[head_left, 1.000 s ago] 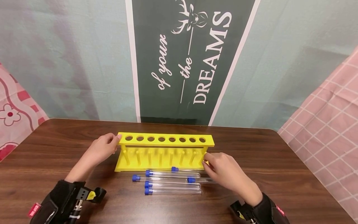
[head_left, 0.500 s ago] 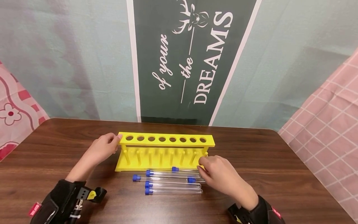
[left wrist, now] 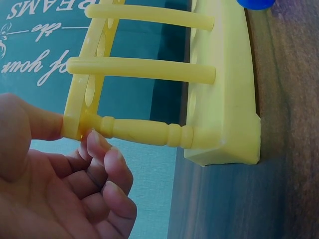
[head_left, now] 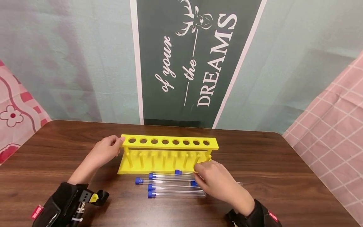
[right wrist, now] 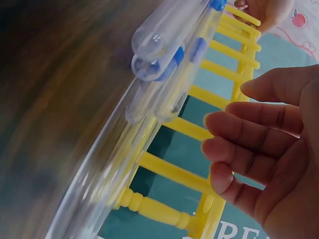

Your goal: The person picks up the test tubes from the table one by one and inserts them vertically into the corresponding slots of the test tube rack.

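Pinched between the thumb and fingers of the left hand (head_left: 107, 150) is the left end of the top plate of the yellow rack (head_left: 170, 146). The thumb is placed on the upper side; the fingertips are placed below, near the end post. The rack is stood upright on the wooden table (head_left: 127, 209), and its eight holes are arranged in one row above the pegs.

By the right hand (head_left: 215, 180), nothing is gripped: the thumb is held apart from the loosely bent fingers, as is shown in the right wrist view. This hand is positioned over the right-hand part of the clear tubes (head_left: 175, 189), near the right end of the rack. Whether a tube or the rack is touched by its fingertips cannot be determined.

Six tubes, fitted with blue caps (head_left: 151, 194), are laid flat just in front of the rack, capped ends directed to the left. One cap is located farther left than the others; another is located just beside the right hand. Behind the table, a dark panel (head_left: 173, 107) is marked with white lettering
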Motion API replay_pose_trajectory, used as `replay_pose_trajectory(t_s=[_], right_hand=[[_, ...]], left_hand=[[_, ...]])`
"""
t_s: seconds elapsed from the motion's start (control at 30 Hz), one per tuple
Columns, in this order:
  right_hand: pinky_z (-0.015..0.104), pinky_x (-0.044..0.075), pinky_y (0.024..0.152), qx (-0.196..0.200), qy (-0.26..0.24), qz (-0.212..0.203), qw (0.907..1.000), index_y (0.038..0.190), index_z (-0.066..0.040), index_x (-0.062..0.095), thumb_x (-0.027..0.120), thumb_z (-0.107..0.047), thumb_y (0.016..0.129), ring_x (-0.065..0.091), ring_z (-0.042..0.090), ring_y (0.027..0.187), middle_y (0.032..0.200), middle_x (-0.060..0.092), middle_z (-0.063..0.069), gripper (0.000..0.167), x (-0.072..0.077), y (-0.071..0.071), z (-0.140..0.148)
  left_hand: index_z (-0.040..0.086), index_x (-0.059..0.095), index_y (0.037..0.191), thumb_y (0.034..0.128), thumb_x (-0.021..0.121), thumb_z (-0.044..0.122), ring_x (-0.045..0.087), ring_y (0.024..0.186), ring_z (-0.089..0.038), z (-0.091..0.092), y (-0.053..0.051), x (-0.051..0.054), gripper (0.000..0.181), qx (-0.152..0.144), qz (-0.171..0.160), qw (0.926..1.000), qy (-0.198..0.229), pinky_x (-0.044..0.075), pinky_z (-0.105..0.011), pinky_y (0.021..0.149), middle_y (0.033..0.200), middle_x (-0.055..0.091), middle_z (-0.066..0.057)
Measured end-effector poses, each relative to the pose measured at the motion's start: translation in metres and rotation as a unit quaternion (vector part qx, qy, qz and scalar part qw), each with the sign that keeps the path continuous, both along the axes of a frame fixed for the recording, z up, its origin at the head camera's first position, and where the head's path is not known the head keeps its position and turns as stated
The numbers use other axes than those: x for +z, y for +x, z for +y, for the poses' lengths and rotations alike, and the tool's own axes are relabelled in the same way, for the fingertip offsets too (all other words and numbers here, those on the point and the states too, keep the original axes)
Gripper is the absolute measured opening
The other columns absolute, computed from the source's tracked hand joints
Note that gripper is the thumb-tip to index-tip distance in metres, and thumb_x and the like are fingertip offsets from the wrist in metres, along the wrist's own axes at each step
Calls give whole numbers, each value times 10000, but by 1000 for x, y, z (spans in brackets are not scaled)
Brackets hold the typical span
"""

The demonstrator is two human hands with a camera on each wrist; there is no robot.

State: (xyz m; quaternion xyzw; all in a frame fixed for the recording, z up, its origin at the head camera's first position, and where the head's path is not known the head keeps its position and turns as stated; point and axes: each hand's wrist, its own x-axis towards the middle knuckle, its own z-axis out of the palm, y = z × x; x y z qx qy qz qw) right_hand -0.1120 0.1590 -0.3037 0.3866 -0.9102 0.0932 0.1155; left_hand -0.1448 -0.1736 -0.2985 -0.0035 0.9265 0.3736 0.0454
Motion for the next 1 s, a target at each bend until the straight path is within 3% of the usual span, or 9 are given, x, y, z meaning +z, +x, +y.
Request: replay_pose_trajectory(t_s=[0.27,0.6,0.83,1.0], right_hand=[[214,322,552,438,-66,44,9990,678,-160,454,654,-119,815,312,36,515,557,276,-124,246,0,-4,-11],[161,342,565,1050,-215,8,9942,697,-156,507,681,-135,800,367,27,559,597,343,-124,203,-10,-7,-20],[163,366,623,1191,84,-419,9920,811,-131,612,679,-199,821,401,57,660,705,414,-87,96,-9,-3,-26],[199,367,675,1476,326,-373,9878,826,-131,613,679,-223,821,397,72,721,750,389,-80,114,-10,-1,-28]], left_hand=[[10,479,864,980,363,386,379,590,-203,0,0,0,410,48,-2,10000,10,307,-310,540,694,468,-73],[-1,482,873,981,375,368,389,599,-205,2,2,1,399,32,-23,10000,61,316,-309,544,698,468,-76],[3,478,863,982,372,364,380,591,-202,2,2,1,395,15,9,10000,62,312,-307,540,690,463,-74],[-11,490,892,983,365,367,397,608,-205,1,1,1,409,6,-17,10000,36,318,-306,543,702,470,-77]])
